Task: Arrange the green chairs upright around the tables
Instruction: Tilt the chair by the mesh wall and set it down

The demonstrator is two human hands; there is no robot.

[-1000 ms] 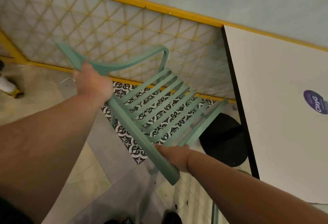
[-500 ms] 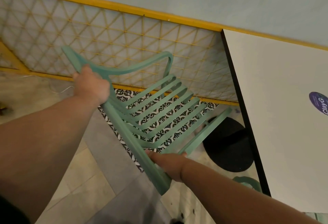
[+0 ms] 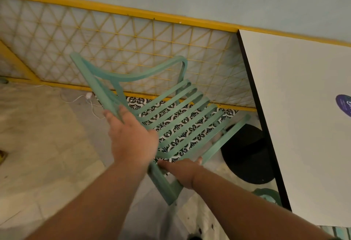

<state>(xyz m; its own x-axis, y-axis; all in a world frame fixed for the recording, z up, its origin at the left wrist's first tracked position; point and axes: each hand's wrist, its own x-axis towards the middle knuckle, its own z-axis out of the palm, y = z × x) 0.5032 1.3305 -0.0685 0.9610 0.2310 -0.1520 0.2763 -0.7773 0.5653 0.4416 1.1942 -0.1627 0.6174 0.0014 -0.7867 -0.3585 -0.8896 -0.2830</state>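
Seen from the head, looking down: a green slatted chair [image 3: 176,118] is tilted, not upright, held just left of a white tabletop [image 3: 294,106] and in front of a yellow lattice panel [image 3: 133,49] on the far wall. Whether any of its legs touch the floor [image 3: 38,154] cannot be told.

The main risk looks like a slip. Only one hand seems to have a real grip, so the chair could swing or drop on its left side. Its right arm rail reaches close to the tabletop's dark edge and sits above the black round table base [image 3: 247,154]. A leg set down on that base would likely leave the chair rocking. The far arm rail could also knock the lattice panel, and a white cable [image 3: 79,99] lies on the floor nearby.

Both arms reach forward from the near edge. The left hand [image 3: 131,137] lies along the chair's back rail, fingers mostly straight and blurred, pressing rather than wrapping. The right hand [image 3: 182,171] grips the near corner of the seat frame, fingers tucked under it out of sight.
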